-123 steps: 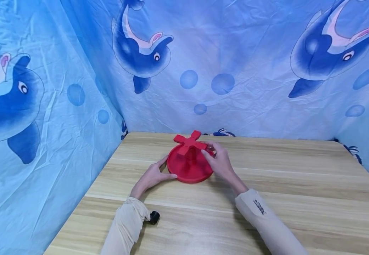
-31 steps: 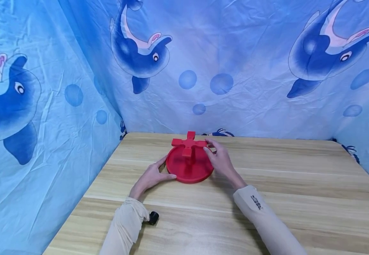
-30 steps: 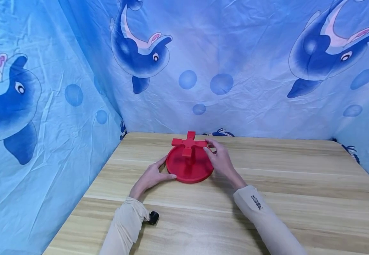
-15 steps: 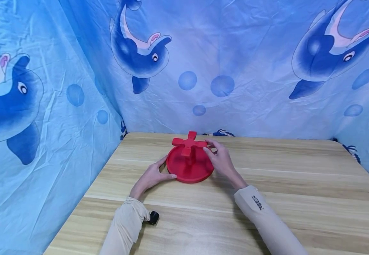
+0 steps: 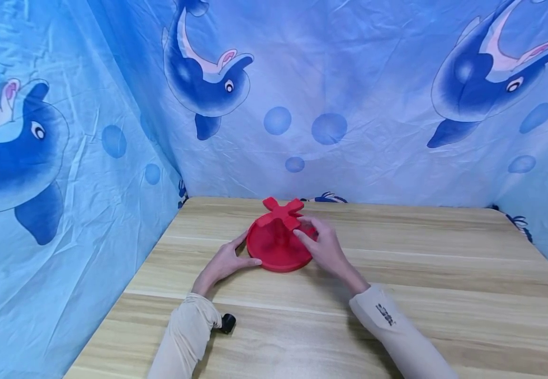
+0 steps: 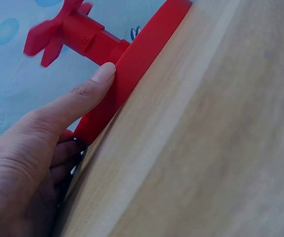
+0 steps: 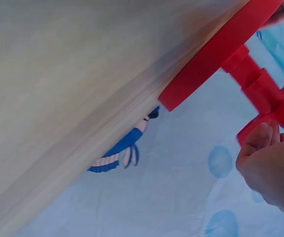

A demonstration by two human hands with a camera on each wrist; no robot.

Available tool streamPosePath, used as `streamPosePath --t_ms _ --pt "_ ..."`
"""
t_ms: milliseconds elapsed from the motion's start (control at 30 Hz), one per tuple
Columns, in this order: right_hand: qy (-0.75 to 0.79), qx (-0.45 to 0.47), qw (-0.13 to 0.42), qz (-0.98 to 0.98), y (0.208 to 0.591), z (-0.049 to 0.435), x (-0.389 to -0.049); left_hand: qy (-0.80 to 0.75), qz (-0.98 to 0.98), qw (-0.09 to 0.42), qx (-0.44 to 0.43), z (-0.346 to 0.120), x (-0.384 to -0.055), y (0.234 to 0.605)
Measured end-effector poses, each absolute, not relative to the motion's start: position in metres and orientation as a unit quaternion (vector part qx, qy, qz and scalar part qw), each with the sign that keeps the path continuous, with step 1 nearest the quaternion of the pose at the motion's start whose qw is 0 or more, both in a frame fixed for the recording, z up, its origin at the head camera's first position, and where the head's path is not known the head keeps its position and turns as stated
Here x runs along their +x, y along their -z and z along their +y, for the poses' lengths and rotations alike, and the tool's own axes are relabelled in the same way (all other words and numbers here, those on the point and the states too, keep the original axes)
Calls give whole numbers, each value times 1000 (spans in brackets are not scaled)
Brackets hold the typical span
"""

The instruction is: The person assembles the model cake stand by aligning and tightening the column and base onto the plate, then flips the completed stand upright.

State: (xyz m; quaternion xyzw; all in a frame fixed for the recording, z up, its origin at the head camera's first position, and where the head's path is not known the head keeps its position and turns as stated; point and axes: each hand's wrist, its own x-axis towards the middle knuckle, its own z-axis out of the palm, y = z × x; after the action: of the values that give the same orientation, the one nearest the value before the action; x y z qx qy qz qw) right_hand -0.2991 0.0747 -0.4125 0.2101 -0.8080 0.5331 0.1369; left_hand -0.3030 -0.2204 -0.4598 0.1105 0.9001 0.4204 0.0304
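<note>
A round red base (image 5: 274, 261) with a raised rim lies on the table. From its centre rises a red post (image 6: 95, 43) topped by a four-armed red cross handle (image 5: 280, 212). On the left, my left hand (image 5: 223, 262) grips the base's rim, thumb on the near edge and fingers round the side. My right hand (image 5: 326, 247) pinches the cross's near right arm between thumb and fingers. In the right wrist view, the fingertips of that hand (image 7: 267, 153) meet one arm; part of the grip is hidden.
The wooden table (image 5: 444, 273) extends to both sides and towards me. Blue dolphin-print cloth (image 5: 373, 173) hangs behind it and at the left. A small black cylinder (image 5: 228, 323) sits at my left cuff.
Over the last half second the cross has turned clockwise as seen from above, its arms now standing diagonally. My right hand came slightly nearer with it. The base and left hand stayed put.
</note>
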Motion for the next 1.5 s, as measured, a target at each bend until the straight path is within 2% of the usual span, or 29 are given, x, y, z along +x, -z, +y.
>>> streamPosePath --t_ms 133,367,833,1500 --pt "-538 200 136 -808 413 71 -292 -421 900 31 111 -223 -302 459" --pt "-541 167 174 -806 413 72 -295 -422 899 31 113 -225 -300 459" --pt "-517 157 140 -830 414 66 -297 -421 898 36 120 -229 -296 458" --pt "-525 157 156 -822 412 60 -285 -416 900 43 121 -236 -291 458"
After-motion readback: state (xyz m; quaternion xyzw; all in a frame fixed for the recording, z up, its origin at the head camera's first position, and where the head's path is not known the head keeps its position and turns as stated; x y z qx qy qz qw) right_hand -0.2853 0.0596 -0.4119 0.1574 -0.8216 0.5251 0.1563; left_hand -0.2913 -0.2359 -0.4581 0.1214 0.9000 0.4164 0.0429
